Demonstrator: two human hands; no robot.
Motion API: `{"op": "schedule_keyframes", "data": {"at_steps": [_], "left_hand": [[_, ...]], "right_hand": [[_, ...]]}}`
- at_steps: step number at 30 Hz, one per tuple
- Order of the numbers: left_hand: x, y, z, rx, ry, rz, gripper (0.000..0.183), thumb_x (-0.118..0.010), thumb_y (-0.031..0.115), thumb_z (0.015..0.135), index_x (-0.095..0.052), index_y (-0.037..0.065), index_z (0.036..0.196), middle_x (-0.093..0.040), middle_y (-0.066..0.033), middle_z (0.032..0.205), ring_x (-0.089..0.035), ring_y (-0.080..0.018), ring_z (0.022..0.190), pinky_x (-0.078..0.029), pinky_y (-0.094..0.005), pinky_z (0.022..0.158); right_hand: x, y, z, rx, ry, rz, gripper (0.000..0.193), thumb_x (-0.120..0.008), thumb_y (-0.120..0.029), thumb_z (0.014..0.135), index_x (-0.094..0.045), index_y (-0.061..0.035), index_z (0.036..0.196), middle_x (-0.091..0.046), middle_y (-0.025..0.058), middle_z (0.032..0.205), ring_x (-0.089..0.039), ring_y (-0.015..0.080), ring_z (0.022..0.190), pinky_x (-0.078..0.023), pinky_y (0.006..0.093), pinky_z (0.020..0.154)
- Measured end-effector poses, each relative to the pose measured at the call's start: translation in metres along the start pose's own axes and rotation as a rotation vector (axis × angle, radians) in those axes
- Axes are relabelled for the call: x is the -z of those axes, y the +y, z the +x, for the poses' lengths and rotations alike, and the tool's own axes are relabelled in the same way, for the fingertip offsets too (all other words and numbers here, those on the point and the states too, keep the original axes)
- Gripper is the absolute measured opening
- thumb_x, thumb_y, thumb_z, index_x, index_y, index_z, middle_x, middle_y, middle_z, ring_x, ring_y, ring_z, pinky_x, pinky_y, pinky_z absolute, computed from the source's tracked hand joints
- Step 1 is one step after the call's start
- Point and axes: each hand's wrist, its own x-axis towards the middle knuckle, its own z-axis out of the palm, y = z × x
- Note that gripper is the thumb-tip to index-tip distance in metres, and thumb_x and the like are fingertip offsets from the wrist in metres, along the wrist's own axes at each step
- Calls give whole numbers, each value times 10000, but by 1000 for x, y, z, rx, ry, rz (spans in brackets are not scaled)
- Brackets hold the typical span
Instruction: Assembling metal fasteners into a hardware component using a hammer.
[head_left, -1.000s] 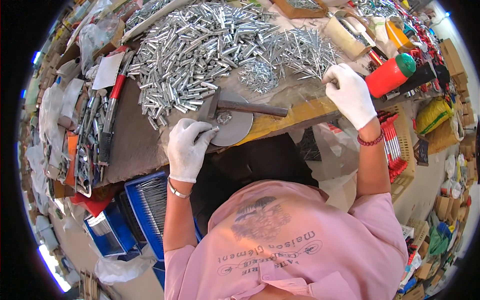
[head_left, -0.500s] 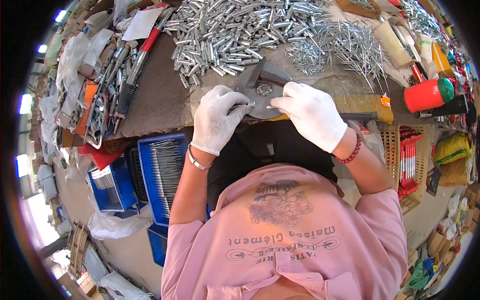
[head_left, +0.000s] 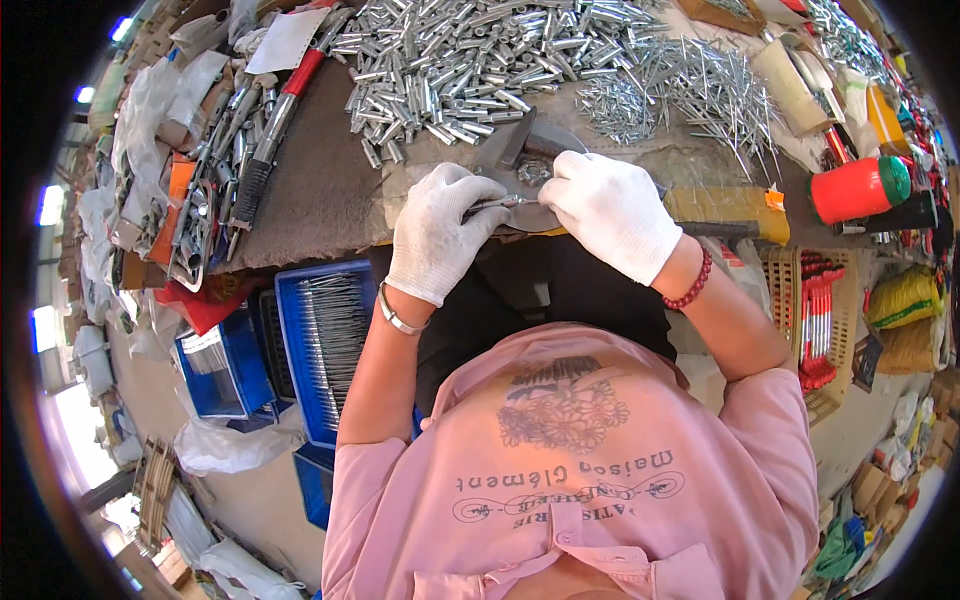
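My left hand [head_left: 445, 232], in a white knit glove, is closed in a pinch on a small silvery metal tube [head_left: 514, 201], whose end sticks out towards the right. My right hand [head_left: 612, 212], gloved the same way, has its fingers pinched together at the tube's end; what they hold is hidden. Both hands are over the near edge of a round metal plate [head_left: 488, 157] on the bench. Just beyond the fingers a hammer [head_left: 517, 140] lies on this plate, its handle partly behind my right hand.
Metal tubes [head_left: 450, 70] are heaped at the back, beside thin nails or pins [head_left: 710, 90]. Tools [head_left: 265, 150] crowd the left side. A red and green cylinder [head_left: 850, 192] lies at right. Below the bench are a blue bin [head_left: 290, 340] of rods and a yellowish basket [head_left: 835, 385].
My right hand has moved left to meet the left hand, closing the gap between the fingertips. The left hand has shifted slightly right with the tube.
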Motion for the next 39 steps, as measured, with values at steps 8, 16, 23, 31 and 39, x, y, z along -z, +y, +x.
{"op": "schedule_keyframes", "data": {"at_steps": [8, 16, 23, 31, 39], "left_hand": [[-10, -9, -5, 29, 33, -84, 139, -855, 97, 801, -794, 76, 923, -692, -101, 900, -687, -328, 903, -541, -430, 796], [-14, -8, -10, -14, 56, -95, 148, -856, 54, 785, -793, 87, 915, -692, -97, 897, -699, -322, 892, -553, -414, 779], [-9, 0, -8, -75, 59, 0, 143, -862, 89, 798, -785, 112, 917, -671, -81, 890, -689, -318, 882, -547, -424, 767], [-13, -4, -12, -66, 64, 10, 153, -861, 85, 795, -770, 123, 911, -659, -71, 904, -677, -320, 895, -537, -428, 778], [-18, -6, -14, -83, 102, 8, 176, -855, 74, 787, -732, 118, 904, -642, -80, 904, -660, -335, 880, -532, -445, 762]], "right_hand": [[-6, 8, 4, 56, 63, 58, 51, -697, -79, 881, -720, -124, 890, -588, 68, 908, -674, 285, 857, -571, 409, 729], [-14, 4, -1, 13, 123, 194, 151, -767, -113, 883, -775, -146, 1030, -661, 56, 978, -709, 271, 903, -589, 389, 768], [23, 77, -17, -267, 168, -177, 36, -772, -144, 917, -783, -144, 952, -686, 38, 927, -733, 251, 851, -603, 361, 741], [-1, 80, 18, -133, 64, -314, 52, -735, -189, 925, -761, -146, 910, -660, 34, 920, -719, 249, 856, -597, 393, 733], [5, 65, 34, -228, 47, -160, 38, -700, -125, 927, -712, -89, 930, -725, 77, 930, -742, 283, 827, -606, 392, 737]]}}
